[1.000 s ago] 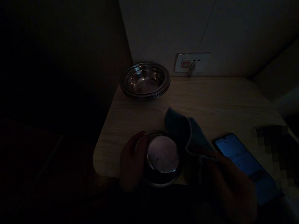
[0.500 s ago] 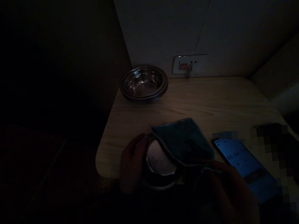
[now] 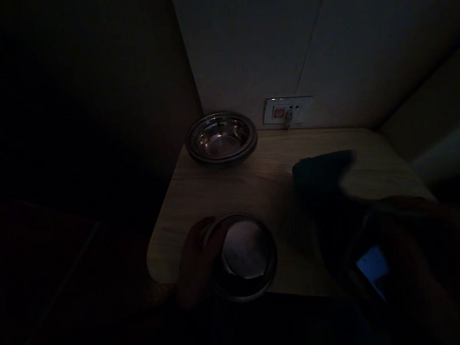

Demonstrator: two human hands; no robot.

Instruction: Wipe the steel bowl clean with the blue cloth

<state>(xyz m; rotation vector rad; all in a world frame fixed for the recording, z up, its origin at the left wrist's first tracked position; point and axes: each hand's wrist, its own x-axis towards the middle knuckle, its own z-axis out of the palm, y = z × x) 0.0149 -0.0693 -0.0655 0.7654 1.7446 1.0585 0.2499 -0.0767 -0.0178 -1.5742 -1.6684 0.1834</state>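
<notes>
A shiny steel bowl [image 3: 247, 251], its round flat base facing the camera, is at the table's near edge. My left hand [image 3: 198, 259] grips its left rim, with the fingers on the outside wall. Over on the right, my right hand [image 3: 421, 250] holds a dark teal cloth [image 3: 319, 176] that hangs forward and left from the fingers. Motion and darkness blur this hand. Below the cloth, most of a lit phone [image 3: 374, 269] is hidden by my right hand.
A stack of steel bowls [image 3: 222, 140] stands at the back left of the light wooden table [image 3: 278, 161]. On the wall behind is a socket plate [image 3: 288, 111] with a red switch and a plug. The room is very dark.
My right hand has lifted the cloth off the bowl and swung it to the right, over the phone. My left hand stays on the bowl, whose base is now fully uncovered.
</notes>
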